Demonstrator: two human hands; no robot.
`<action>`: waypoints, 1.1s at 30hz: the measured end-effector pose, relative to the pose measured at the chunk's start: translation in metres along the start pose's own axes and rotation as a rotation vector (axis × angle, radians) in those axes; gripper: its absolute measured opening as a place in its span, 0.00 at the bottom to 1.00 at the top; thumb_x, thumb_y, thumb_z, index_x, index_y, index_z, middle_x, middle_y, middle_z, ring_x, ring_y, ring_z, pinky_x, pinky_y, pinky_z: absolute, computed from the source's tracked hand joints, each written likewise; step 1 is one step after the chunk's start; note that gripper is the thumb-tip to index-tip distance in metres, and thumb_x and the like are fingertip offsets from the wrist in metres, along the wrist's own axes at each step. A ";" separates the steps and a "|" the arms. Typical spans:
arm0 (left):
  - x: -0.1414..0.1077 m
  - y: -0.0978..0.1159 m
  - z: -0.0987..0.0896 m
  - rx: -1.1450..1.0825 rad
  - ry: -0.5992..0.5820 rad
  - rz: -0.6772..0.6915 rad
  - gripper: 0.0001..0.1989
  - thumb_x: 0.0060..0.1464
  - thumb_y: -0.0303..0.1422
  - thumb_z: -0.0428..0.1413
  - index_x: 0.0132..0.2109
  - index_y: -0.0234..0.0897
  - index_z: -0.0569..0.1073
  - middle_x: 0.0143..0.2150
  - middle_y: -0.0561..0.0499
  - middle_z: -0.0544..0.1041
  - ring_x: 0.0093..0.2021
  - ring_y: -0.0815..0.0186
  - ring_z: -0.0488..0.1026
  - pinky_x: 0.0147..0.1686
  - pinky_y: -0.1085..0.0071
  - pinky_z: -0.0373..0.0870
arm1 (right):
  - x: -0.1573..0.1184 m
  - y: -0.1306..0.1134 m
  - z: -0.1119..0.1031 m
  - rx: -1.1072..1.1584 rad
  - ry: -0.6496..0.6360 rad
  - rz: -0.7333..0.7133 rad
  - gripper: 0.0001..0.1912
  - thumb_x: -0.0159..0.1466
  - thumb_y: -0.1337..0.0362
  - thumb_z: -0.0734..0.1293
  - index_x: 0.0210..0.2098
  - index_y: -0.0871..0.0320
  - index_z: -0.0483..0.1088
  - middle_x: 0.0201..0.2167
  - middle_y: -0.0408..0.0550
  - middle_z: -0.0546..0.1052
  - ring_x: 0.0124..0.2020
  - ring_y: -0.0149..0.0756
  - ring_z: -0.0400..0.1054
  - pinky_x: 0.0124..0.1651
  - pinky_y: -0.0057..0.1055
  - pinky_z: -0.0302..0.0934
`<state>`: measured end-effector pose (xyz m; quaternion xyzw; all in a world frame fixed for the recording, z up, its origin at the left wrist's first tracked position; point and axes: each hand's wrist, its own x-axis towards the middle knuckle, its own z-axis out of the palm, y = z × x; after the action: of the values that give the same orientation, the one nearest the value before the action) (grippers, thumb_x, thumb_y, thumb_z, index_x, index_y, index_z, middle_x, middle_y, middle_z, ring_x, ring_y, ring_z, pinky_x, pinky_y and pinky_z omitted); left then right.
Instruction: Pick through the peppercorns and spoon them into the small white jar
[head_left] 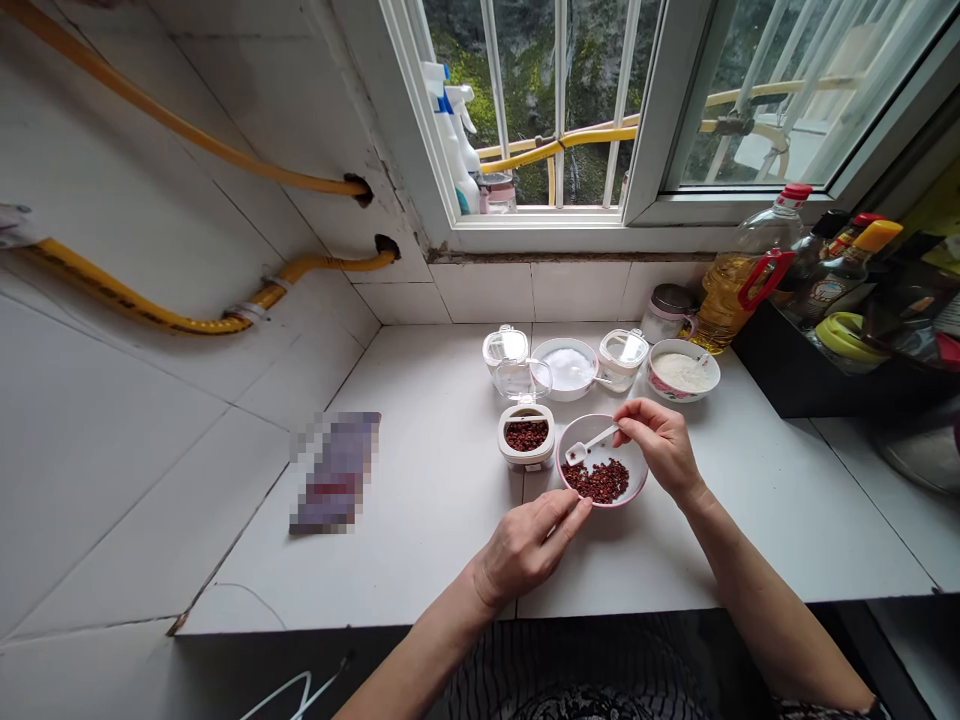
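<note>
My right hand [660, 445] pinches the handle of a small white spoon [592, 445], whose scoop is inside a pink-rimmed white bowl [636, 478]. Dark red-brown peppercorn-like grains [600, 482] lie in the lower part of that bowl. At the bowl's near left rim rests my left hand [531, 540], its fingers touching the rim. Just left of the bowl stands a white jar [526, 460] with its clear lid raised, holding the same dark grains. Behind are a bowl of white powder [568, 368], a floral bowl of off-white powder [681, 372] and two closed clear-lidded jars [622, 360].
A blurred purple packet [337, 475] lies on the white counter [420, 520] at the left. At the back right stand a dark-lidded jar [667, 312], an oil bottle [739, 280] and a black box [795, 370] of bottles. The window is behind.
</note>
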<state>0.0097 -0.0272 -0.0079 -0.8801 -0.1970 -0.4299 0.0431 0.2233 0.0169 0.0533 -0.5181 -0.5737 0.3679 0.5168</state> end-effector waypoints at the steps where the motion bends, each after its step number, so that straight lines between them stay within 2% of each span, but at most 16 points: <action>1: 0.000 0.000 0.000 0.000 0.001 0.000 0.17 0.64 0.18 0.48 0.57 0.25 0.70 0.44 0.40 0.78 0.45 0.62 0.79 0.41 0.69 0.80 | 0.000 -0.001 0.002 0.012 0.023 -0.020 0.05 0.59 0.62 0.66 0.30 0.56 0.71 0.19 0.41 0.76 0.24 0.35 0.71 0.35 0.34 0.65; 4: 0.000 0.000 -0.001 0.002 -0.001 0.000 0.18 0.64 0.18 0.48 0.59 0.26 0.69 0.44 0.40 0.78 0.46 0.62 0.79 0.42 0.69 0.80 | -0.002 -0.006 0.010 -0.034 0.089 -0.155 0.04 0.63 0.62 0.66 0.35 0.55 0.71 0.25 0.43 0.79 0.28 0.37 0.75 0.39 0.36 0.67; 6: 0.001 0.000 -0.001 0.002 0.001 0.008 0.17 0.64 0.18 0.48 0.58 0.25 0.70 0.45 0.39 0.78 0.46 0.61 0.79 0.42 0.68 0.81 | -0.004 -0.010 0.018 -0.141 0.105 -0.333 0.02 0.66 0.65 0.65 0.37 0.54 0.70 0.27 0.44 0.81 0.32 0.38 0.75 0.46 0.40 0.67; 9: 0.002 0.000 -0.001 0.010 0.011 0.020 0.16 0.63 0.17 0.49 0.56 0.22 0.71 0.44 0.38 0.78 0.46 0.60 0.79 0.42 0.67 0.81 | -0.006 -0.013 0.026 -0.320 0.040 -0.642 0.06 0.67 0.70 0.63 0.37 0.53 0.70 0.28 0.42 0.82 0.30 0.36 0.73 0.54 0.45 0.63; 12: 0.003 0.000 -0.001 0.021 0.013 0.012 0.16 0.63 0.17 0.49 0.56 0.23 0.71 0.44 0.39 0.78 0.46 0.60 0.79 0.41 0.68 0.81 | -0.007 -0.014 0.024 -0.407 0.006 -0.794 0.09 0.66 0.73 0.62 0.38 0.53 0.70 0.29 0.41 0.82 0.27 0.34 0.72 0.54 0.45 0.63; 14: 0.002 0.000 -0.001 0.023 0.010 0.002 0.17 0.64 0.17 0.49 0.57 0.25 0.71 0.44 0.40 0.78 0.46 0.61 0.79 0.42 0.68 0.81 | -0.007 -0.013 0.017 -0.421 0.071 -0.790 0.09 0.65 0.73 0.62 0.38 0.53 0.70 0.27 0.40 0.81 0.27 0.35 0.71 0.53 0.45 0.63; 17: 0.002 0.000 -0.001 0.011 0.005 0.003 0.18 0.64 0.18 0.48 0.59 0.26 0.70 0.45 0.40 0.78 0.46 0.62 0.79 0.43 0.68 0.81 | -0.005 -0.006 0.004 -0.479 0.156 -0.701 0.07 0.64 0.72 0.62 0.34 0.53 0.69 0.22 0.39 0.76 0.24 0.36 0.69 0.51 0.44 0.63; 22: 0.000 0.000 -0.002 -0.007 -0.012 0.002 0.19 0.64 0.18 0.47 0.61 0.25 0.67 0.45 0.39 0.78 0.47 0.61 0.79 0.43 0.68 0.80 | -0.002 0.010 -0.001 -0.639 0.041 -0.558 0.08 0.60 0.72 0.61 0.29 0.54 0.68 0.21 0.39 0.74 0.24 0.34 0.68 0.50 0.41 0.62; 26: 0.000 0.000 -0.002 -0.006 -0.028 -0.006 0.21 0.65 0.19 0.47 0.63 0.27 0.65 0.45 0.39 0.78 0.47 0.61 0.79 0.44 0.68 0.80 | -0.004 0.013 0.007 -0.618 -0.051 -0.524 0.09 0.61 0.73 0.60 0.29 0.54 0.67 0.21 0.38 0.75 0.22 0.32 0.65 0.52 0.40 0.61; 28: 0.000 0.000 -0.002 -0.005 -0.028 -0.007 0.22 0.65 0.19 0.46 0.64 0.28 0.64 0.46 0.40 0.78 0.46 0.62 0.79 0.43 0.68 0.80 | -0.005 0.012 0.008 -0.582 -0.050 -0.499 0.09 0.61 0.73 0.60 0.29 0.54 0.67 0.20 0.37 0.75 0.23 0.33 0.65 0.52 0.40 0.61; 33: 0.001 0.000 -0.003 0.006 -0.011 -0.004 0.19 0.65 0.18 0.47 0.61 0.26 0.68 0.45 0.40 0.78 0.45 0.62 0.79 0.42 0.69 0.80 | -0.005 0.008 0.002 -0.500 0.013 -0.378 0.10 0.61 0.70 0.61 0.26 0.52 0.69 0.22 0.41 0.77 0.35 0.41 0.70 0.47 0.39 0.63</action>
<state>0.0087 -0.0275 -0.0052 -0.8819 -0.2003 -0.4244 0.0440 0.2223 0.0137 0.0438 -0.5158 -0.7291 0.1095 0.4363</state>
